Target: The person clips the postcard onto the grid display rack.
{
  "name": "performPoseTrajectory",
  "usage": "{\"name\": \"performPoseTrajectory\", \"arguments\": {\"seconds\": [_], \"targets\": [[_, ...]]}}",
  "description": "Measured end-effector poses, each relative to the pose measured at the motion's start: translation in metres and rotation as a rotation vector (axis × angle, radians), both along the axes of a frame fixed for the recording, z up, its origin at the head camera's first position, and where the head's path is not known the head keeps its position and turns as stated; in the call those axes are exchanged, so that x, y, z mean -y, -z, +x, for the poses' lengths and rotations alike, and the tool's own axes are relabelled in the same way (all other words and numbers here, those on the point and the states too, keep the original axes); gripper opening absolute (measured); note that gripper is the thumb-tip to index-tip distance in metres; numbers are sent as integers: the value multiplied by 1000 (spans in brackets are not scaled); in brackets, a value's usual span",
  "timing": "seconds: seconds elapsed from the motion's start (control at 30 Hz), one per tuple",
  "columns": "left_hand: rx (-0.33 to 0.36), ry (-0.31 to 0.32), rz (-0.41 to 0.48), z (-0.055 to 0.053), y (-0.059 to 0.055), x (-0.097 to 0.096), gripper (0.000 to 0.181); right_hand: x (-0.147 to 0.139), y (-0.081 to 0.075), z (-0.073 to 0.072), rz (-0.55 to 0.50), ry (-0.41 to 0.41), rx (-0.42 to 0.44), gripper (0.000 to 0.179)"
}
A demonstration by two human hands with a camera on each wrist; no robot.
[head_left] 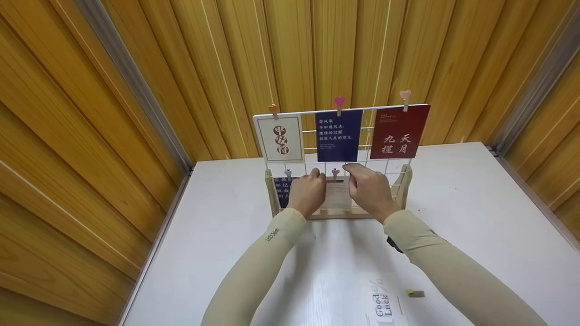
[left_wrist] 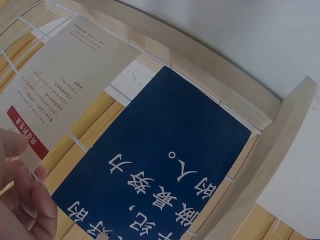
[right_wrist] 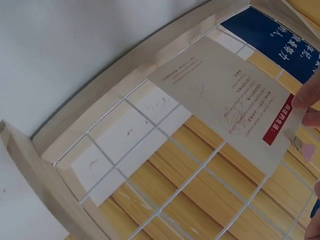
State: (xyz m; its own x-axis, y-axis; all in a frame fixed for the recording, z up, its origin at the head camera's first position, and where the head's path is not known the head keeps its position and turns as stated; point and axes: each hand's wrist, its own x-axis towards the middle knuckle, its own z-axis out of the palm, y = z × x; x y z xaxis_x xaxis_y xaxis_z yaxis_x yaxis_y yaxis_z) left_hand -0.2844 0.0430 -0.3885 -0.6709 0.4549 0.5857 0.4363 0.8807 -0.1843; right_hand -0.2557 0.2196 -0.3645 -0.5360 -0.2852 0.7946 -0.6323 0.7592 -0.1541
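A pale card (head_left: 337, 199) with a red title strip hangs low in the middle of a white wire grid (head_left: 309, 131). A pink heart clip (right_wrist: 302, 148) sits at its top edge. My left hand (head_left: 309, 192) pinches the card's top corner between thumb and finger. To the right of the clip, my right hand (head_left: 372, 188) is held in front of the grid, its thumb and forefinger apart with nothing between them. Left of the pale card hangs a navy card (left_wrist: 150, 150) with white characters, partly behind my left hand in the head view.
Along the grid's top hang a cream card (head_left: 294, 151), a blue card (head_left: 337, 151) and a red card (head_left: 396, 127), each under a heart clip. A wooden stand (head_left: 404, 181) carries the grid. Nearer on the white table lie a "Good Luck" card (head_left: 376, 290) and a clip (head_left: 416, 294).
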Motion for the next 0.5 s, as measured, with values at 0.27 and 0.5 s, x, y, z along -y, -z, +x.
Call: {"name": "performPoseTrajectory", "arguments": {"seconds": [0.27,0.5], "targets": [[19,-11,0,5,0,0,13,-18,-2,14,2,45,66,21],[14,4,43,9,-5,1,14,-33,-3,24,1,71,91,19]]}}
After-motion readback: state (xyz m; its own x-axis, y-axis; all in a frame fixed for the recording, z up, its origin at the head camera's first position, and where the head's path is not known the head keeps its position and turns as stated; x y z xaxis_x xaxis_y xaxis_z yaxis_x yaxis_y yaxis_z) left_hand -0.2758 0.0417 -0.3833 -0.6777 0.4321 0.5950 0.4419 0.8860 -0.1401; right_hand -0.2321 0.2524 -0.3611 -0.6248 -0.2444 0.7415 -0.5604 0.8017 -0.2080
